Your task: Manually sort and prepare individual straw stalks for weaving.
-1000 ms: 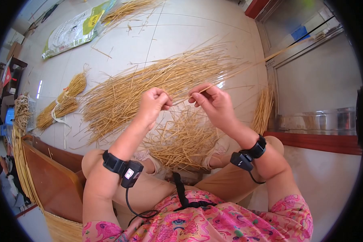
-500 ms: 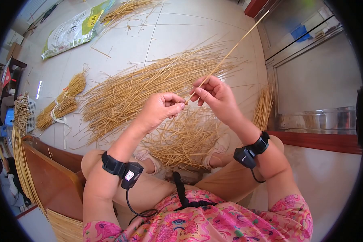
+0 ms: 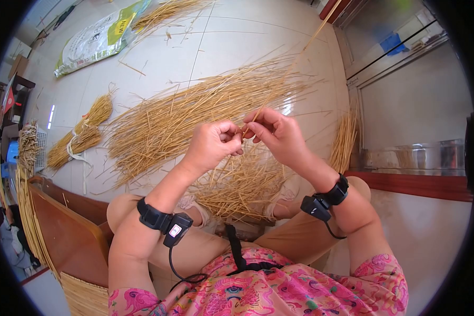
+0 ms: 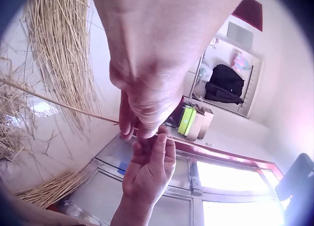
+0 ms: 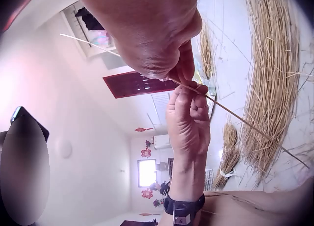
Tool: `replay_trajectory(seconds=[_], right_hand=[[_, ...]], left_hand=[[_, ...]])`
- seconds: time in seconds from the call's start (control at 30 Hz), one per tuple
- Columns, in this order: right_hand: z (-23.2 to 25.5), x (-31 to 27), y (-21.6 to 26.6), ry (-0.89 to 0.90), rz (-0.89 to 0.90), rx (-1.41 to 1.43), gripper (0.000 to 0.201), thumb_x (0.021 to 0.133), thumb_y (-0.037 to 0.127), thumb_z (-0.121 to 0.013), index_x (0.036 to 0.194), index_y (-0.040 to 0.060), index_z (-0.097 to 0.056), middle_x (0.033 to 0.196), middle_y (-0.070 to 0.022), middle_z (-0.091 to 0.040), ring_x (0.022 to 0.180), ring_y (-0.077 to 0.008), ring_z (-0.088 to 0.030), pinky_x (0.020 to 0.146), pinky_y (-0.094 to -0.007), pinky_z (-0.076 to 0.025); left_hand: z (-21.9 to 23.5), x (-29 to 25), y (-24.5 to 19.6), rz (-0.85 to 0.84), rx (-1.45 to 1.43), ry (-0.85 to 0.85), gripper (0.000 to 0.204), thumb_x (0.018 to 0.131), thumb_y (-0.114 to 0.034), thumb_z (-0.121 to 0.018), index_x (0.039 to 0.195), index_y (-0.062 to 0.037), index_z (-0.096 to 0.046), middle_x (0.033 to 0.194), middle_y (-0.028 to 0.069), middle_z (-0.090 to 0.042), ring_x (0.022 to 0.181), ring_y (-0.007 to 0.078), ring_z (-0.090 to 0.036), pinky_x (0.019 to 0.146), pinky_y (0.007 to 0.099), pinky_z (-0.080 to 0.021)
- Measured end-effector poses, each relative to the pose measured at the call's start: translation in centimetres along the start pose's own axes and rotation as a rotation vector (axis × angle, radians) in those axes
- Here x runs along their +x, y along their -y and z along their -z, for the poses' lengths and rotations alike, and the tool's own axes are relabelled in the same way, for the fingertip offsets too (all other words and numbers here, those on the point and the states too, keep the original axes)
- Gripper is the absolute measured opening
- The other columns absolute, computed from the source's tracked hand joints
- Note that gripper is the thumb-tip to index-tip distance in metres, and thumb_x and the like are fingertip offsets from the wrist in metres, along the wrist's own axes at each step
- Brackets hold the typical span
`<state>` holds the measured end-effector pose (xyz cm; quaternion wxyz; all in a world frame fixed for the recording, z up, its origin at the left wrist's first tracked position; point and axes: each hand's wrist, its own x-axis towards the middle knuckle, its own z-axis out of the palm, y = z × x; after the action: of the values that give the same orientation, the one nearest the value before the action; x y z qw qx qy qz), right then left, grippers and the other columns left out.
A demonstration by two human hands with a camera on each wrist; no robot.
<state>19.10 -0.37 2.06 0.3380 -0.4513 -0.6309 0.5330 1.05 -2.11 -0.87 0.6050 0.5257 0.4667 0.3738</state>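
Observation:
A long thin straw (image 3: 312,41) slants up and right from the right hand (image 3: 279,134), whose thumb and fingers pinch it. Close against it, fingertips nearly touching, the left hand (image 3: 215,142) has its fingers curled at the straw's near part. In the right wrist view the straw (image 5: 235,115) passes through both hands' fingertips and sticks out on either side; the left hand (image 5: 189,123) pinches it there. The left wrist view shows the straw (image 4: 73,108) running left from the fingers. Beneath the hands lie a wide spread of straw (image 3: 184,110) and a tangled heap (image 3: 237,184).
A tied bundle (image 3: 92,124) lies on the floor at left, below a printed sack (image 3: 97,42). A brown wooden box (image 3: 68,226) stands beside the left leg. More straw (image 3: 345,139) leans by the glass door (image 3: 416,100) at right.
The straw swung from low at the right to a steeper slant, and its far end now reaches the red frame. The left hand moved right, up to the right hand's fingertips.

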Motion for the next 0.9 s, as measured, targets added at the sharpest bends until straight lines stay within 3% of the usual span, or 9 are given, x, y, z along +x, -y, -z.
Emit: replay_trajectory(seconds=[0.37, 0.9], right_hand=[[-0.24, -0.06, -0.37, -0.017, -0.009, 0.006, 0.011, 0.089, 0.005, -0.057, 0.095, -0.0037, -0.058, 0.076, -0.0054, -0.063, 0.068, -0.008, -0.06, 0.06, -0.0223, -0.05], [-0.29, -0.22, -0.14, 0.008, -0.005, 0.0, 0.011, 0.089, 0.005, -0.056, 0.096, -0.0029, -0.059, 0.077, -0.0056, -0.064, 0.072, -0.0086, -0.061, 0.062, -0.0228, -0.05]], left_hand=[[-0.18, -0.03, 0.58, -0.057, 0.058, 0.002, 0.009, 0.081, -0.004, -0.061, 0.081, 0.0042, -0.061, 0.069, 0.0069, -0.064, 0.064, 0.0112, -0.065, 0.057, 0.022, -0.052], [0.21, 0.09, 0.77, 0.058, -0.082, 0.059, 0.009, 0.086, -0.005, -0.057, 0.086, 0.0033, -0.06, 0.074, 0.0063, -0.064, 0.064, 0.0103, -0.063, 0.058, 0.0221, -0.051]])
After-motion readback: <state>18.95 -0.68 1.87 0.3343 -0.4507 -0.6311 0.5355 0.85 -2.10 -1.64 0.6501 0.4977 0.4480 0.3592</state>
